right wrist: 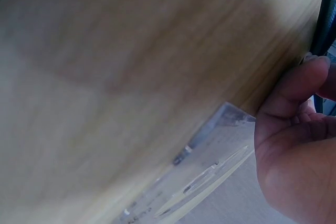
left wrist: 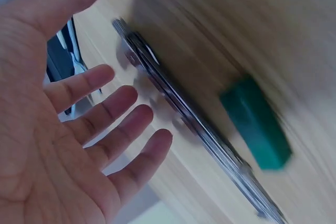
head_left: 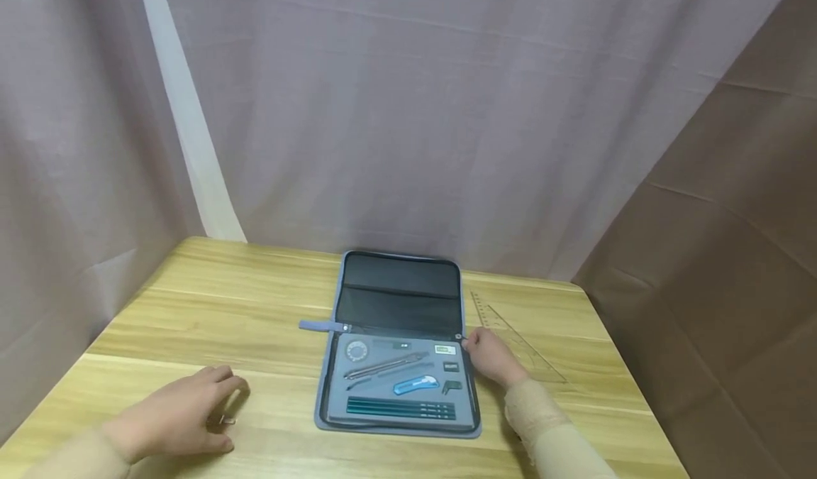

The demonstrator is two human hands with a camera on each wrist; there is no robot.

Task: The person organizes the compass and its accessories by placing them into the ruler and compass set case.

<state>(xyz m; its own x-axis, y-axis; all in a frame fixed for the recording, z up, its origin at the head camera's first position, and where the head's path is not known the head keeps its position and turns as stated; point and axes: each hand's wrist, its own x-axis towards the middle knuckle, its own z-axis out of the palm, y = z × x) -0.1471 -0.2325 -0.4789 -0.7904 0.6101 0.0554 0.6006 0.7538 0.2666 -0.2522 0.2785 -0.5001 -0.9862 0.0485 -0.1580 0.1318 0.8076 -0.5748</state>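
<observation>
An open blue-grey zip case [head_left: 322, 394] lies on the table, its dark lid [head_left: 398, 309] laid back. Set in its grey insert are a compass [head_left: 386, 365], a blue utility knife [head_left: 415, 385] and several green pencils [head_left: 401, 408]. At the case's right edge, by the hinge, my right hand [head_left: 491, 355] pinches the zipper pull [head_left: 459, 337]. My left hand [head_left: 185, 408] hovers over the table left of the case, fingers loosely bent and holding nothing. Beyond its fingertips, the left wrist view shows a long metallic tool [left wrist: 184, 111] and a green block [left wrist: 257, 121], both blurred.
A clear set square [head_left: 532, 351] lies right of the case, partly behind my right hand and forearm. The strap [head_left: 315, 326] sticks out from the case's left side. Curtains [head_left: 408, 110] hang along the back and sides of the wooden table [head_left: 255, 287].
</observation>
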